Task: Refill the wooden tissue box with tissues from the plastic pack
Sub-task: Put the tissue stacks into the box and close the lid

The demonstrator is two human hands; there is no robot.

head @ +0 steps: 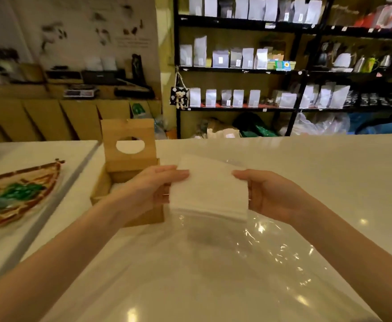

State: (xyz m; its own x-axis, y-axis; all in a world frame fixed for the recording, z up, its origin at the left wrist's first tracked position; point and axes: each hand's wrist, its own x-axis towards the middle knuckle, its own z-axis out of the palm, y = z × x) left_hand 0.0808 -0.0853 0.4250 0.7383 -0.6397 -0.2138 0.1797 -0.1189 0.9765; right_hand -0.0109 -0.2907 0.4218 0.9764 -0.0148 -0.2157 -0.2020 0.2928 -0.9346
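Tissues [207, 189]: I hold the white stack in the air above the white counter [329, 173], just right of the wooden tissue box [130, 187]. My left hand [154, 185] clamps the stack's left edge, thumb on top and fingers underneath. My right hand [267, 194] clamps the right edge the same way. Gripping both ends keeps the loose sheets squared and stops the stack from sagging or fanning out.

Box condition: the hinged lid [128, 145] stands upright at the far side, its round dispensing hole facing me. The body is open at the top, so the stack can go in from above. Part of the box is hidden behind my left forearm, and I cannot tell how full it is.

Plastic pack [248, 247]: the clear wrapper lies flat and crumpled on the counter below the stack, apparently emptied of this batch.

Next step, in my judgement: shift the stack left, align it with the box opening, and lower it level. A tilted stack is likely to catch on the box walls.

A woven tray [16, 194] lies on the adjoining surface at left, well apart from the work.
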